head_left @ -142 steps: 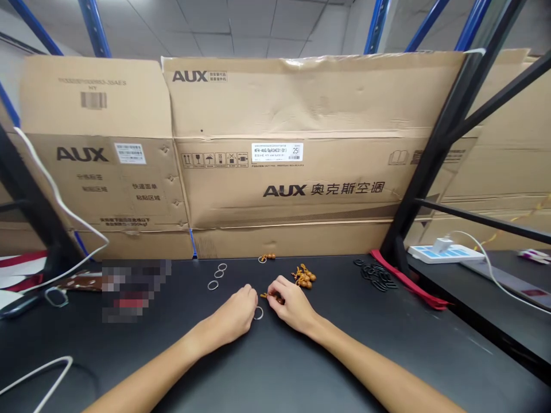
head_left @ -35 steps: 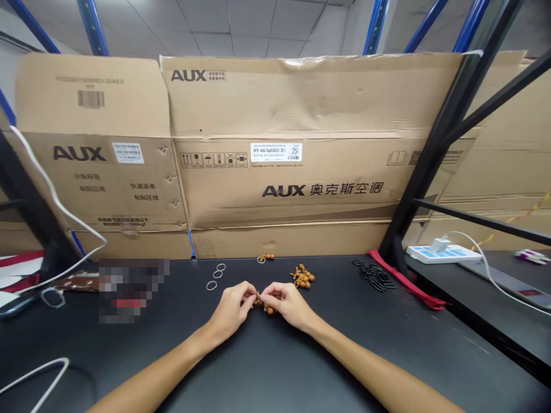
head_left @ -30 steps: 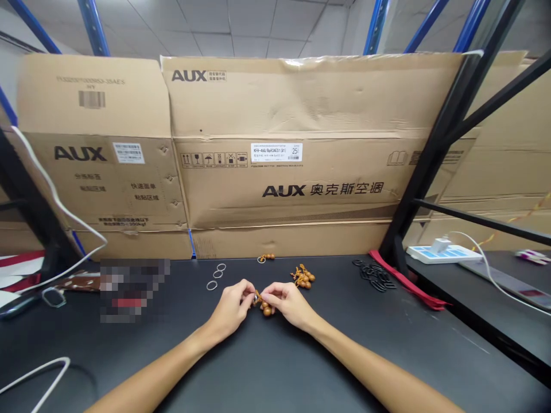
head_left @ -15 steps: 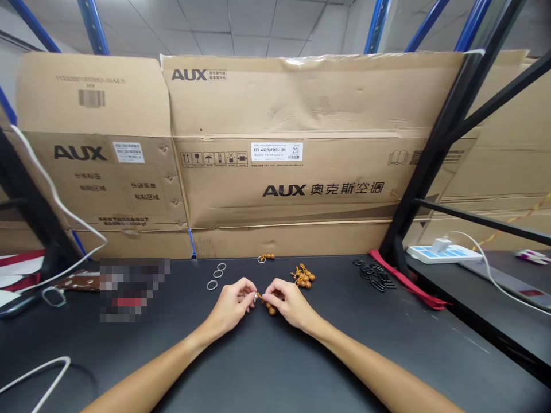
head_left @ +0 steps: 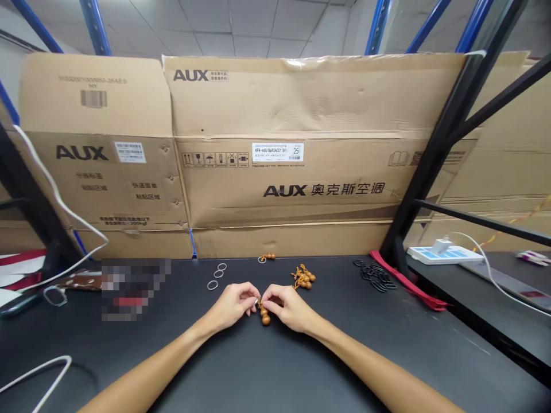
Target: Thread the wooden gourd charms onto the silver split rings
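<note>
My left hand (head_left: 233,306) is closed in a pinch around a small silver key ring (head_left: 257,302), mostly covered by the fingers. Opposite it, my right hand (head_left: 287,306) pinches the orange cord of a brown wooden gourd pendant (head_left: 265,317). The pendant's two round lobes point toward me below the fingertips, which almost meet. How the cord and ring join is hidden. Beyond my right hand lies a pile of similar gourd pendants (head_left: 305,280). Several loose key rings (head_left: 212,285) rest past my left hand.
A gourd pendant on a ring (head_left: 270,256) lies at the back near the cardboard (head_left: 293,241). Black oval clips (head_left: 375,276) and a red strap (head_left: 408,282) are on the right. A white power strip (head_left: 443,254) and cables stand farther out. A blurred patch covers items at left.
The gourd pendant has swung out from under my right hand and now shows between both hands, lobes toward me. Both hands have dropped slightly closer to me.
</note>
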A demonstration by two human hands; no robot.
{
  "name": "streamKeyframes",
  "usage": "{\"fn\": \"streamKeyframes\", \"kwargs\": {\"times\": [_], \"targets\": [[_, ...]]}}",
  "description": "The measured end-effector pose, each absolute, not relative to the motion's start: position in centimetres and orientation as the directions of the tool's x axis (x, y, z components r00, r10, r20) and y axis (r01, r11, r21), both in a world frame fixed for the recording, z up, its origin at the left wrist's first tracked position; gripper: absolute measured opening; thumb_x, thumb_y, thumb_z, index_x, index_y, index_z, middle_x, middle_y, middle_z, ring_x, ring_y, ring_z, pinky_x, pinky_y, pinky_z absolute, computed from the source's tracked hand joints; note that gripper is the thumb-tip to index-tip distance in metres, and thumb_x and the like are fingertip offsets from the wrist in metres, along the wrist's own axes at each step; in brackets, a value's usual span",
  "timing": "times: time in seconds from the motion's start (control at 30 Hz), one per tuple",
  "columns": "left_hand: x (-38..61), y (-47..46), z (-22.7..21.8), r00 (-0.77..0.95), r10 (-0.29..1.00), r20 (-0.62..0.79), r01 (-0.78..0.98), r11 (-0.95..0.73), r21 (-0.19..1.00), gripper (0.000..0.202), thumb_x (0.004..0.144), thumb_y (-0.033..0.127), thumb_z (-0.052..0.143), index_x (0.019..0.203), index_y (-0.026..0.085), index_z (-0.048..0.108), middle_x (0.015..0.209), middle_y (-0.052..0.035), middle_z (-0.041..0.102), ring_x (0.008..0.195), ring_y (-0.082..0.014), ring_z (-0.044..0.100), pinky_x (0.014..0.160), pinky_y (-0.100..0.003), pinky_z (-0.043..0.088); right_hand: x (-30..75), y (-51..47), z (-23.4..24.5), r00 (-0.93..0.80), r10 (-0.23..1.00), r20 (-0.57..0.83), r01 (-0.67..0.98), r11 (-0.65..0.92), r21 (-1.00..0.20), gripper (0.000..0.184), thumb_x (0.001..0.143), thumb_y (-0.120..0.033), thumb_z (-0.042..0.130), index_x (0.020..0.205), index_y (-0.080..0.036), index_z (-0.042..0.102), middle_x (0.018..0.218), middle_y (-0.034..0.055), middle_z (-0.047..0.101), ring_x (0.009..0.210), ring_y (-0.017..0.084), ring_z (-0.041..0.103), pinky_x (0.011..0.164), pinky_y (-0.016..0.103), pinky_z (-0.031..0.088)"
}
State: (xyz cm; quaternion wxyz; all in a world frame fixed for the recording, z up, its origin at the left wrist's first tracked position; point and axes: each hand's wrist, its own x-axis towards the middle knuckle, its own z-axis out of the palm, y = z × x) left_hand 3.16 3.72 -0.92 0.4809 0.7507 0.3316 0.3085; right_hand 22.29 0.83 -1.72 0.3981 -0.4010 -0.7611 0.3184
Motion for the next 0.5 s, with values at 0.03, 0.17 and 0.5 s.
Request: {"fn": "streamKeyframes", "kwargs": {"times": [0.03, 0.17, 0.5], "targets": [[3.11, 3.75, -0.92, 0.597, 0.791, 0.138, 0.199, -0.312, 0.929, 0.012, 0.080, 0.024, 0.055, 0.083, 0.014, 0.062, 0.065, -0.0006, 0.062, 0.057, -0.0121, 0.057, 0.056, -0.023, 0.045, 22.23, 0.80, -1.76, -0.361, 0.861, 0.358, 0.362, 0.483, -0.797, 0.015, 0.083, -0.029, 0.058, 0.078, -0.018, 0.065, 0.073, 0.0015, 0.063, 0.063, 0.013, 0.055, 0.059, 0.024, 0.043], [2.99, 3.66, -0.86, 0.611, 0.778, 0.146, 0.184, -0.319, 0.929, 0.011, 0.079, 0.024, 0.058, 0.081, 0.014, 0.062, 0.065, -0.0001, 0.061, 0.056, -0.0113, 0.055, 0.057, -0.024, 0.044, 21.93, 0.66, -1.85, -0.340, 0.874, 0.346, 0.311, 0.452, -0.836, 0.015, 0.083, -0.030, 0.059, 0.078, -0.017, 0.065, 0.071, 0.0016, 0.066, 0.061, 0.014, 0.057, 0.059, 0.024, 0.044], [3.22, 3.30, -0.61, 0.615, 0.774, 0.149, 0.134, -0.288, 0.948, 0.010, 0.080, 0.022, 0.058, 0.084, 0.015, 0.053, 0.066, -0.0007, 0.060, 0.059, -0.0120, 0.057, 0.055, -0.024, 0.045, 21.76, 0.54, -1.38, -0.322, 0.917, 0.235, 0.137, 0.291, -0.947, 0.023, 0.077, -0.038, 0.064, 0.075, -0.016, 0.060, 0.065, 0.0008, 0.064, 0.056, 0.013, 0.059, 0.057, 0.026, 0.046]]}}
